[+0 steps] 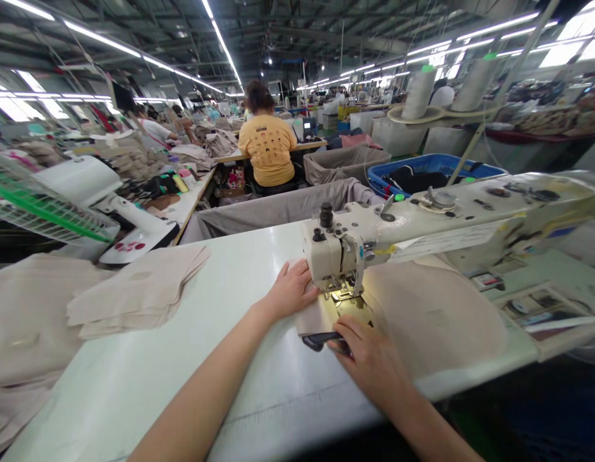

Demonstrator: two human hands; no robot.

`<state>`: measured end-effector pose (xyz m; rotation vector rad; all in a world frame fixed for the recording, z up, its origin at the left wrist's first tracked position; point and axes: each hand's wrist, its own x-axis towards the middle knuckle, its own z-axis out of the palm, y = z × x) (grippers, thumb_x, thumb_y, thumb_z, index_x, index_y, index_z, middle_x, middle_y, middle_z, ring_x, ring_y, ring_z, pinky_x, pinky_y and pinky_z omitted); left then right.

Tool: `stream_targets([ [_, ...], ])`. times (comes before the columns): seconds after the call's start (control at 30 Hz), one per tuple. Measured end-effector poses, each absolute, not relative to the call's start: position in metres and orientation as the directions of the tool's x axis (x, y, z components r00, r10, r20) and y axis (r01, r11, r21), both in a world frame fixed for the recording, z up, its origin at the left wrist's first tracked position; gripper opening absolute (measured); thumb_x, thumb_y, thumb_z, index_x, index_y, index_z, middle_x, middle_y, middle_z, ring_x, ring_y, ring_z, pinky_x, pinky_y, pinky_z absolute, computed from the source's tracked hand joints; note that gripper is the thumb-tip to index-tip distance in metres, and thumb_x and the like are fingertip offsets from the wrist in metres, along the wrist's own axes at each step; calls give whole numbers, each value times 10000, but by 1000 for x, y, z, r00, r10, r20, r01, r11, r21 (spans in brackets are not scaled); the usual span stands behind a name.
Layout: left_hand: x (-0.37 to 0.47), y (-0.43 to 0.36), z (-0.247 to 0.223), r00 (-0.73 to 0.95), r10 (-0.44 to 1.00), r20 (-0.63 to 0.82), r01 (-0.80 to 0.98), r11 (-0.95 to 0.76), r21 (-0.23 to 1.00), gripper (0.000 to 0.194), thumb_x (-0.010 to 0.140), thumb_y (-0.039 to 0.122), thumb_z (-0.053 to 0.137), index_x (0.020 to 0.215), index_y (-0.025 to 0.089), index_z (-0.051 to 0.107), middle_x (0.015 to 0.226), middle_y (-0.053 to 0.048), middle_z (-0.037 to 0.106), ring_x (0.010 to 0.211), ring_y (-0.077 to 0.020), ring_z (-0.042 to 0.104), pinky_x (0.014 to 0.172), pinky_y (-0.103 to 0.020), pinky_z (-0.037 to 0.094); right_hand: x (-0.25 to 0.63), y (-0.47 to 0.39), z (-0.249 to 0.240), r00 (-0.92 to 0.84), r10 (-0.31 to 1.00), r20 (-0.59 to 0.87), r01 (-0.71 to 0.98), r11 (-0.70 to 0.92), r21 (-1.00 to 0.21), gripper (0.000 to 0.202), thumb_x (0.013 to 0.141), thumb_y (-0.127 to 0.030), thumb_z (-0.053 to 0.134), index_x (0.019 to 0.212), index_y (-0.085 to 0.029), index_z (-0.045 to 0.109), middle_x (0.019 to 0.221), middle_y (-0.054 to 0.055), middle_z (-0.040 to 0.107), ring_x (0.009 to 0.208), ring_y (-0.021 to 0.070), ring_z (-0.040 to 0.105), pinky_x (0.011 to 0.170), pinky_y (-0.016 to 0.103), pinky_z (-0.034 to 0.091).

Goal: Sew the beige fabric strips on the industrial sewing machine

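A beige fabric panel lies under the head of a white sewing machine and spreads to the right over the table. Just left of the needle area, my left hand rests flat with its fingers apart, its fingertips by the machine head and the cloth's edge. My right hand is in front of the lit metal needle plate, its fingers curled round a black scissors-like tool. The far end of that tool is hidden. The needle itself is too small to make out.
Stacked beige panels lie on the left of the table, near a white and green fan. Beyond the table are a grey cloth bin and a blue basket. A person in a yellow shirt sits ahead.
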<state>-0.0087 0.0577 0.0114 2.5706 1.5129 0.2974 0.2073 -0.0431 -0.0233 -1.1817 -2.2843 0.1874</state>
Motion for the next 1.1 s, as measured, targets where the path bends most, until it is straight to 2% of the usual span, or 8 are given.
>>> stream_targets([
  [0.17,-8,56,12,470,877,95,851,-479,216,327,955,335,544,1259,251,632,1421,-74,573,1389,-272,422,1202,-518,241,208,-42,-20,-474,794,380,717,599,-357,70,912,-169,608,970,-188,643,1050,87,712,865,231,691,713,324,546],
  [0.37,-8,55,9,467,876,123,850,-483,213,317,968,346,531,1252,245,629,1409,-76,579,1377,-268,430,1187,-525,264,211,-38,-16,-530,781,331,701,623,-347,82,932,-164,577,966,-194,645,1088,89,703,920,223,677,777,327,534],
  [0.67,-5,54,19,453,884,116,876,-465,127,261,964,329,552,1186,226,645,1345,-96,609,1339,-300,470,1153,-558,318,210,-28,2,-562,791,243,718,612,-331,48,932,-170,605,903,-187,641,921,39,689,811,189,663,672,279,491],
  [0.77,5,29,22,432,887,162,891,-447,73,188,967,245,532,1080,171,663,1210,-134,656,1249,-312,544,1101,-540,401,212,-31,-2,-572,779,255,712,627,-316,55,927,-178,613,954,-180,661,995,63,709,863,210,682,713,301,523],
  [0.83,11,5,19,509,842,182,842,-530,100,170,955,166,514,1039,157,662,1122,-129,672,1134,-279,608,1024,-466,494,215,-34,-8,-568,773,283,711,634,-306,129,919,-168,608,1032,-180,669,1094,91,716,914,226,692,755,325,547],
  [0.9,14,-18,15,623,761,181,746,-648,155,194,967,157,490,1065,170,656,1083,-110,683,1066,-248,638,941,-409,560,217,-37,-13,-563,769,303,711,637,-296,215,911,-152,596,1114,-178,662,1177,115,709,946,237,697,791,347,562],
  [1.03,13,-40,9,696,681,228,671,-730,133,279,991,166,444,1212,155,614,1163,-127,672,1146,-261,620,966,-418,575,219,-38,-16,-577,767,281,712,641,-285,301,903,-139,588,1199,-162,639,1252,136,688,960,248,704,818,369,574],
  [1.1,11,-38,10,706,668,236,659,-741,129,277,997,174,434,1194,146,626,1158,-130,674,1143,-261,623,976,-415,575,219,-36,-14,-586,768,258,716,640,-278,284,911,-148,584,1189,-161,639,1246,132,689,961,250,704,813,367,575],
])
